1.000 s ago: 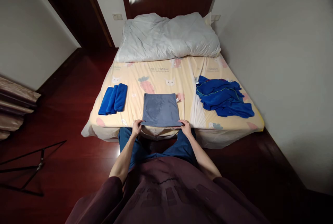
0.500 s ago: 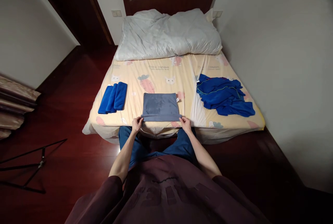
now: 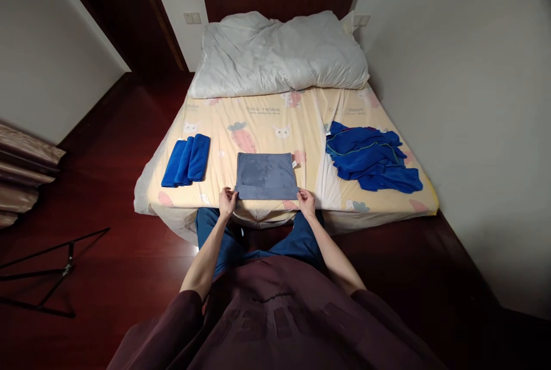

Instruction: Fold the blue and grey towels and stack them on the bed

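A grey-blue towel (image 3: 266, 175) lies flat near the front edge of the bed, its near edge turned up in a narrow strip. My left hand (image 3: 227, 201) pinches the near left corner between thumb and fingers. At the near right corner, my right hand (image 3: 306, 203) has the same kind of pinch on the cloth. A small white tag (image 3: 295, 164) sticks out from the towel's right side. Off to the left, several blue rolled or folded towels (image 3: 186, 160) rest side by side. On the right lies a crumpled heap of blue cloths (image 3: 370, 158).
The bed (image 3: 258, 123) has a yellow sheet printed with carrots and cats. A pale bunched quilt (image 3: 279, 57) lies at its head. Black tripod legs (image 3: 55, 271) stand on the dark red floor at left, near a curtain (image 3: 26, 169). A wall (image 3: 465, 100) runs along the right.
The turned-up strip along the towel's near edge now lies flatter against the cloth. Both hands stay at the corners, with barely any shift.
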### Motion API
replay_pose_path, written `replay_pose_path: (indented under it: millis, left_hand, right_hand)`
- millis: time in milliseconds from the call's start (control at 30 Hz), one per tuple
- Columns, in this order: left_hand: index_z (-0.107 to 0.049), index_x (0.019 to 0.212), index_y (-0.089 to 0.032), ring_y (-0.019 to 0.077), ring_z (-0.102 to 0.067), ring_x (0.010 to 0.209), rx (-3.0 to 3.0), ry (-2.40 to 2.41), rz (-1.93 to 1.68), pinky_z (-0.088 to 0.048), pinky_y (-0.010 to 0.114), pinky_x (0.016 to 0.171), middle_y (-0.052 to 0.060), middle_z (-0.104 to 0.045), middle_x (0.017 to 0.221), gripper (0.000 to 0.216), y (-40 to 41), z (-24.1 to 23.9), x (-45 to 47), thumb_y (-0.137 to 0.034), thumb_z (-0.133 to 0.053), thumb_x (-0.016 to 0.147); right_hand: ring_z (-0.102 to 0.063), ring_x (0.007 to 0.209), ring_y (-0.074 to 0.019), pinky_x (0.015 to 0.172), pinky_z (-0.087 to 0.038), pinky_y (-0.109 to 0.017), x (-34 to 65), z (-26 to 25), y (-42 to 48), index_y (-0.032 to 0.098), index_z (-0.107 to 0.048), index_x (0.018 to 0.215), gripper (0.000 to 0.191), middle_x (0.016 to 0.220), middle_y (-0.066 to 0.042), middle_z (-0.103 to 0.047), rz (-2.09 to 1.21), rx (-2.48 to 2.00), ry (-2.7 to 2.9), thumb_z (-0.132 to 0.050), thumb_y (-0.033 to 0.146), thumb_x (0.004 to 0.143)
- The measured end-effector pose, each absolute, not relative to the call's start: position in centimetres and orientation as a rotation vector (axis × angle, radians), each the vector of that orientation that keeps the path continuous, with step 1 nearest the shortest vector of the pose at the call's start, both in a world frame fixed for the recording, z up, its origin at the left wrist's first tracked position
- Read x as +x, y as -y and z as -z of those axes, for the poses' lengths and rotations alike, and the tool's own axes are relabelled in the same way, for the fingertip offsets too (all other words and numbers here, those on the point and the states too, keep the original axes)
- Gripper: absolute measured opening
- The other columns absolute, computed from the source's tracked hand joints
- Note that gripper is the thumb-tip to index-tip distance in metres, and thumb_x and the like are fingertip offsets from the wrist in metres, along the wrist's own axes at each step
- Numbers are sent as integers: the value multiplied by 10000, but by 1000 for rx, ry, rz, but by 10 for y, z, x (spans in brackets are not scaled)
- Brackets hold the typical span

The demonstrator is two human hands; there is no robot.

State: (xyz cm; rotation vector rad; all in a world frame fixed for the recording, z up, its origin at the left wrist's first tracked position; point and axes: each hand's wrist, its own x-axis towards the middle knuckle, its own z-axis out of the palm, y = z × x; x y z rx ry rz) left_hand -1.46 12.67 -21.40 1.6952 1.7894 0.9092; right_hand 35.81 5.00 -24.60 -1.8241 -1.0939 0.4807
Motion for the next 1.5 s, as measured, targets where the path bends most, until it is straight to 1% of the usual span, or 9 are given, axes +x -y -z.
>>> replay_pose_path:
  millis: [100, 167, 233, 333, 500, 733, 1000, 1267, 1500]
  left_hand:
    - [-588, 1313, -140, 315, -599, 1267, 2024, -1758, -921, -483, 473, 1110, 203, -641, 1320, 415, -112, 206, -11, -380, -567, 976]
    - [-559, 1408, -172, 302, -517, 1388, 2274, -1573, -783, -426, 473, 1186, 179, -564, 1469, 440, -102, 201, -7, -310, -537, 991]
    - [-513, 1492, -207, 291, -426, 1486, 2452, -1402, -632, -381, 475, 1232, 143, -478, 1583, 511, -97, 197, 0, -261, -534, 983]
    - [-458, 1561, -183, 315, -288, 1575, 2571, -1364, -492, -308, 502, 1276, 142, -364, 1672, 583, -99, 194, 14, -285, -529, 991]
    - [-466, 1570, -142, 364, -276, 1577, 2572, -1459, -298, -241, 529, 1295, 177, -357, 1672, 641, -117, 194, 23, -373, -567, 981]
    - [-487, 1557, -128, 371, -416, 1501, 2582, -1490, -220, -288, 550, 1262, 209, -465, 1598, 615, -118, 205, 8, -293, -549, 967]
    - [-501, 1541, -119, 340, -450, 1481, 2583, -1500, -244, -326, 513, 1244, 205, -502, 1571, 573, -111, 209, 5, -212, -469, 976]
    - [-499, 1549, -124, 313, -419, 1513, 2566, -1527, -148, -291, 525, 1270, 198, -474, 1595, 604, -119, 202, 8, -93, -363, 961]
    - [-508, 1539, -115, 290, -450, 1496, 2584, -1526, -30, -301, 519, 1270, 206, -498, 1573, 611, -128, 191, 12, -43, -307, 966]
  right_hand:
    - [-655, 1145, -290, 1045, -529, -460, 344, 229, -37, 132, -666, 1307, 479, 1261, -193, -686, -247, -1805, 1239, -504, 429, 968]
    - [-589, 1295, -286, 1158, -448, -476, 333, 219, -29, 162, -633, 1387, 460, 1381, -168, -640, -188, -1752, 1451, -483, 357, 998]
    - [-537, 1373, -279, 1200, -412, -477, 322, 213, -26, 193, -619, 1428, 457, 1470, -133, -600, -203, -1683, 1661, -485, 309, 1006]
    - [-491, 1434, -264, 1208, -416, -461, 310, 213, -29, 205, -601, 1465, 481, 1546, -95, -553, -200, -1615, 1863, -479, 249, 1002]
    - [-404, 1526, -254, 1277, -320, -495, 311, 223, -42, 188, -557, 1513, 556, 1620, -72, -471, -181, -1663, 2078, -444, 152, 970]
    - [-420, 1520, -284, 1282, -290, -545, 328, 235, -51, 140, -550, 1516, 563, 1595, -119, -492, -211, -1801, 2110, -506, 187, 957]
    - [-478, 1482, -270, 1273, -310, -519, 333, 238, -47, 115, -606, 1460, 558, 1552, -126, -541, -163, -1775, 2153, -464, 75, 922]
    - [-496, 1467, -261, 1229, -351, -482, 337, 242, -60, 131, -593, 1474, 632, 1534, -124, -562, -171, -1866, 2147, -471, 3, 867]
    - [-557, 1413, -270, 1174, -405, -473, 335, 238, -75, 150, -664, 1396, 551, 1468, -120, -624, -189, -1943, 2096, -445, 7, 910]
